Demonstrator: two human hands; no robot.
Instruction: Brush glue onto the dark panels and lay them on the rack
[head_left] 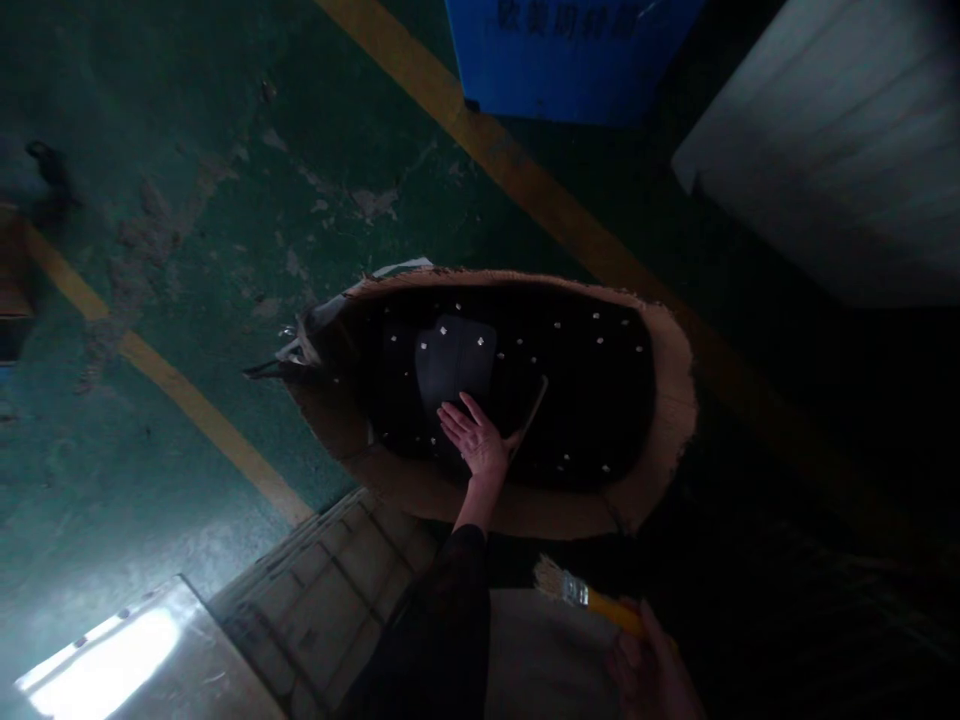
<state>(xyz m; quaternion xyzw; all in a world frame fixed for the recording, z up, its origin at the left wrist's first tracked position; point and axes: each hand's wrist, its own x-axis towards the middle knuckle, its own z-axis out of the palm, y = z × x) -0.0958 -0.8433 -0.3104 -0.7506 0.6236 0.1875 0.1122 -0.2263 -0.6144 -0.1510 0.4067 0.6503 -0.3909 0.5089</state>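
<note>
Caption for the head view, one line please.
Open left hand at a dark piece inside a cardboard-rimmed container; right hand holding a yellow-handled brush.

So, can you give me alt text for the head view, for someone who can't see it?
A person's open left hand reaches into an oval container with a ragged brown rim, over flat black pieces with small pale spots. Their right hand holds a yellow-handled bristle brush outside it. Around are a green floor with yellow lines and a blue box.
</note>
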